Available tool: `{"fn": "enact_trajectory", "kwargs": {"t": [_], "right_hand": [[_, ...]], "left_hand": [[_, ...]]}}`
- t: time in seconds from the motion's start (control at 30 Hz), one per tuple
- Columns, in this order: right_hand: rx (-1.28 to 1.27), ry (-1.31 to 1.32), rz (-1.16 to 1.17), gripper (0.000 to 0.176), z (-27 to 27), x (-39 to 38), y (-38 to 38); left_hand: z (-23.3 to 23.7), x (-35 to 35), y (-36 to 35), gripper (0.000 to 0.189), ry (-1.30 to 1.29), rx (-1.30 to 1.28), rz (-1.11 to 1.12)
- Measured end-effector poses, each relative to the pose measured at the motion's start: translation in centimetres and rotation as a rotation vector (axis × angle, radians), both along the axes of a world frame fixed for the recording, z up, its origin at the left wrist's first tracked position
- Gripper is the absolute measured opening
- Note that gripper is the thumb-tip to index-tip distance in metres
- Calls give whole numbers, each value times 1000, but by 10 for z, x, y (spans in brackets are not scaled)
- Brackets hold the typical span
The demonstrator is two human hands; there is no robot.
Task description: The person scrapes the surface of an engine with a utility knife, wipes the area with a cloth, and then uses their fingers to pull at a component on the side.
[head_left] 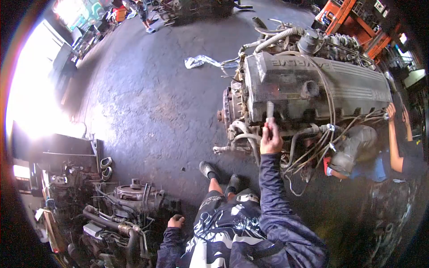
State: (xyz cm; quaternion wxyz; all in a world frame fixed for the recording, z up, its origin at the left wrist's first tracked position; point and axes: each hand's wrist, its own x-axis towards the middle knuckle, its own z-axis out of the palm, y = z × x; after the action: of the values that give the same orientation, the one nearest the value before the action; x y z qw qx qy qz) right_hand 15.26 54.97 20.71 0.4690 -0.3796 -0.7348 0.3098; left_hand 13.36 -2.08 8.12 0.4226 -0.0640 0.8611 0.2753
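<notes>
My right hand [271,142] is closed around the reddish handle of a scraper [270,110], its flat pale blade pointing away from me. The blade overlaps the near left part of a large engine's ribbed valve cover [290,80], which is grey and grimy with raised lettering. Below that cover, hoses and a bundle of cables [321,154] hang along the engine's near side, just right of my hand. Low by my left side, my left hand [176,221] has its fingers curled in, with nothing showing in them. It is nearest to another greasy engine [129,201].
A co-worker [395,143] is at the engine's right end, a hand on the cables there. A pale rag [201,61] lies on the dark floor [147,89] beyond. An orange steel frame [348,20] stands at the back right. Another person's legs [146,20] show far off.
</notes>
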Motion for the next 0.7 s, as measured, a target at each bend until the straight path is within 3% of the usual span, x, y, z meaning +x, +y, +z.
{"fn": "enact_trajectory", "kwargs": {"t": [0.07,0.13,0.2,0.27,0.33,0.37,0.4,0.5,0.53,0.67,0.7], "right_hand": [[48,-118,178,34,11,0,-7],[-41,-106,-3,36,17,2,-6],[-32,-86,-37,36,8,2,-1],[77,-166,183,33,16,1,-4],[-198,-210,-49,31,28,0,-3],[-123,-40,-187,31,22,-4,4],[2,34,-141,31,23,-4,6],[-31,-73,73,32,29,4,7],[-275,-24,48,32,40,7,8],[-114,-173,-84,34,56,15,25],[-41,-276,-14,34,68,13,16]], "left_hand": [[2,-1,0,27,22,20,14],[10,-1,8,27,41,47,28],[29,-5,20,26,32,-28,-2],[19,-6,10,26,39,-35,-60],[17,-6,12,26,43,-30,-117],[23,-5,15,26,28,-35,-53],[28,-3,17,26,14,-44,12],[9,2,1,26,41,-43,-47],[8,3,1,26,33,-36,-48],[18,5,7,27,17,-85,6],[20,5,7,27,0,-77,3]]}}
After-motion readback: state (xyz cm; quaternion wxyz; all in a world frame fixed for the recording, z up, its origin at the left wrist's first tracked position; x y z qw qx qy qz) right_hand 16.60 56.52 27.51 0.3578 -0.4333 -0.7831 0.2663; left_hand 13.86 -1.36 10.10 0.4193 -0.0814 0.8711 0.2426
